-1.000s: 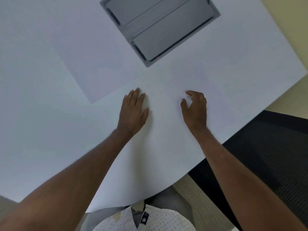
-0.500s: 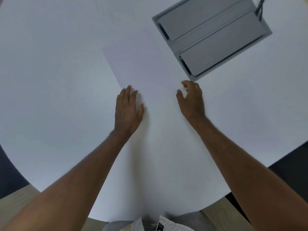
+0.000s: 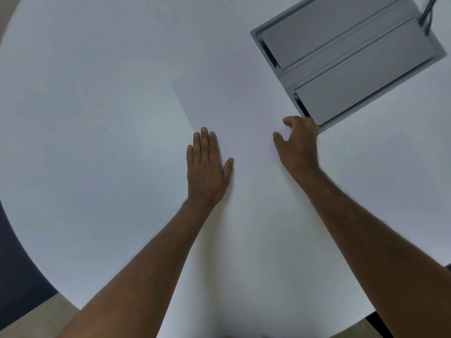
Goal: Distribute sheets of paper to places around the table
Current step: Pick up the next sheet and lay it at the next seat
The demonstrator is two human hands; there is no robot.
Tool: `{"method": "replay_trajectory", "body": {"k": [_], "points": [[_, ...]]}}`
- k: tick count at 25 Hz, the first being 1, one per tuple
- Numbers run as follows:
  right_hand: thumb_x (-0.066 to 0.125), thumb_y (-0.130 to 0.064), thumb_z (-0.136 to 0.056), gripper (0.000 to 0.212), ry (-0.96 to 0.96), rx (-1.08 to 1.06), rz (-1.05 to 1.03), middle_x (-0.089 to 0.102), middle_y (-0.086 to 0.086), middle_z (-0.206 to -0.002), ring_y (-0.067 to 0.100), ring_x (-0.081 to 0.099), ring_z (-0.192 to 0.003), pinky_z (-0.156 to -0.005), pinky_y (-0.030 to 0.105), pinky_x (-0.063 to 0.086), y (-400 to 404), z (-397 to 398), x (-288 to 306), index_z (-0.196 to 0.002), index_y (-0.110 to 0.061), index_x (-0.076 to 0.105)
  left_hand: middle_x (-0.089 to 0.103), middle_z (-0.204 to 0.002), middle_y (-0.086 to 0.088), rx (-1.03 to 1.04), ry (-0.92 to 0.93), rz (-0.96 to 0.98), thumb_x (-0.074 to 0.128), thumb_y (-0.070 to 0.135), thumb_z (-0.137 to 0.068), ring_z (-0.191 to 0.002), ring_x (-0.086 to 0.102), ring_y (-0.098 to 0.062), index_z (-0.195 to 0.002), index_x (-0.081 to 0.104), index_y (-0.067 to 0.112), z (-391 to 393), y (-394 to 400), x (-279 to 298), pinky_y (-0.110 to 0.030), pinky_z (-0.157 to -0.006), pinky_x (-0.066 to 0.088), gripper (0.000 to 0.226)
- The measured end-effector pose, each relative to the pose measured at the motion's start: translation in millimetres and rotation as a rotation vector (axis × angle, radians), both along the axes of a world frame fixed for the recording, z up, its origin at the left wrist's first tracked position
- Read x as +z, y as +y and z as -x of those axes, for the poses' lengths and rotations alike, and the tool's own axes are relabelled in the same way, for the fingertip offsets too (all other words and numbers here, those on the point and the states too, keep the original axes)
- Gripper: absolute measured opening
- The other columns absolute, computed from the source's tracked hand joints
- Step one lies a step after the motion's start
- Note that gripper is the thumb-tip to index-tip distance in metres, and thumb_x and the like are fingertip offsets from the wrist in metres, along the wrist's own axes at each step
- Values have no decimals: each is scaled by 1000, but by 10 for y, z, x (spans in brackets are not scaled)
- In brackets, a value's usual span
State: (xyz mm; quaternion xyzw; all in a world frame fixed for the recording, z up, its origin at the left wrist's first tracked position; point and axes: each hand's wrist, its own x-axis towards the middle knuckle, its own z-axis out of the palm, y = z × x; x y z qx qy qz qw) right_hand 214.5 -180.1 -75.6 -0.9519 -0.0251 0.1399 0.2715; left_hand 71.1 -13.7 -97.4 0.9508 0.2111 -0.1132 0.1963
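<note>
A white sheet of paper (image 3: 234,101) lies flat on the round white table (image 3: 97,142), barely set off from it by a faint left edge. My left hand (image 3: 207,167) rests palm down on the sheet's near left part, fingers straight and slightly apart. To the right, my right hand (image 3: 297,145) sits on the paper's right side with its fingers curled down onto the surface, next to the corner of the grey panel. Whether the right fingertips pinch the sheet is hidden. Neither hand lifts the paper.
A grey recessed cable box with two flaps (image 3: 349,57) is set into the table at the upper right, with a dark cable (image 3: 427,13) at its far corner. A dark chair (image 3: 14,276) shows beyond the table's left rim, and tan floor (image 3: 48,311) below.
The view has shifted so the table and grey box sit further right and nearer. The sheet now lies straight ahead between my hands; my right hand has moved forward to the box's corner.
</note>
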Motion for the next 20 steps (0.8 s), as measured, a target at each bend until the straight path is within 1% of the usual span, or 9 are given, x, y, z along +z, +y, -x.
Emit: {"method": "replay_trajectory", "body": {"k": [2, 4, 6, 8, 11, 14, 16, 17, 20], "points": [[72, -19, -94, 34, -11, -10, -54, 57, 10, -128, 23, 54, -119, -97, 28, 46, -1, -5, -11, -126, -11, 62, 1, -173, -16, 3, 2, -13, 34, 47, -107, -161, -2, -32, -163, 7, 5, -1, -5, -23, -47, -130, 4, 75], [73, -15, -94, 27, -2, -59, -136, 62, 5, -115, 16, 60, -100, -88, 28, 53, -10, -15, 2, -118, -11, 62, 1, -173, -16, 5, 2, -21, 34, 46, -107, -161, -1, -32, -163, 7, 5, -1, -15, -44, -48, -130, 5, 75], [72, -15, -94, 19, 11, -128, -177, 65, 0, -100, 9, 59, -80, -79, 26, 54, -17, -18, 15, -110, -12, 62, 2, -173, -16, 5, -7, -28, 34, 46, -107, -161, 0, -32, -163, 8, 5, 7, -13, -58, -48, -130, 6, 75], [72, -17, -94, 16, 7, -166, -195, 65, -2, -88, 4, 57, -70, -73, 22, 52, -34, -7, 26, -106, -12, 62, 2, -173, -15, 3, -21, -18, 34, 47, -106, -161, -1, -31, -164, 7, 6, 13, -4, -76, -48, -130, 5, 76], [68, -19, -98, 15, -39, -144, -200, 64, -3, -87, 10, 57, -72, -69, 19, 46, -68, 55, 78, -106, -9, 62, -1, -174, -13, 10, -45, 12, 34, 50, -106, -161, -3, -29, -164, 4, 8, 34, 5, -92, -46, -130, 2, 78], [64, -21, -101, 13, -94, -145, -185, 67, 0, -93, 17, 61, -84, -75, 28, 52, -106, 76, 117, -106, -9, 61, -1, -174, -12, 12, -52, 33, 35, 51, -106, -161, -3, -28, -164, 4, 8, 34, 13, -129, -46, -130, 1, 79], [63, -22, -102, 15, -115, -162, -191, 69, 2, -97, 17, 62, -87, -77, 28, 53, -146, 95, 182, -108, -9, 62, -2, -174, -12, 10, -52, 54, 36, 51, -106, -161, -4, -28, -164, 3, 8, 37, 21, -118, -46, -130, 0, 79], [63, -23, -101, 15, -117, -172, -208, 68, 1, -96, 16, 62, -85, -75, 25, 52, -168, 106, 229, -108, -9, 62, -3, -174, -12, 13, -56, 80, 36, 51, -106, -161, -5, -27, -164, 2, 8, 34, 29, -98, -45, -130, -1, 79], [66, -23, -99, 16, -87, -232, -301, 67, -4, -90, 8, 61, -77, -66, 8, 47, -243, 142, 396, -106, -9, 62, -6, -174, -9, 98, -83, 212, 36, 53, -106, -161, -8, -24, -164, 1, 10, 33, 50, 12, -42, -129, -4, 80]]}}
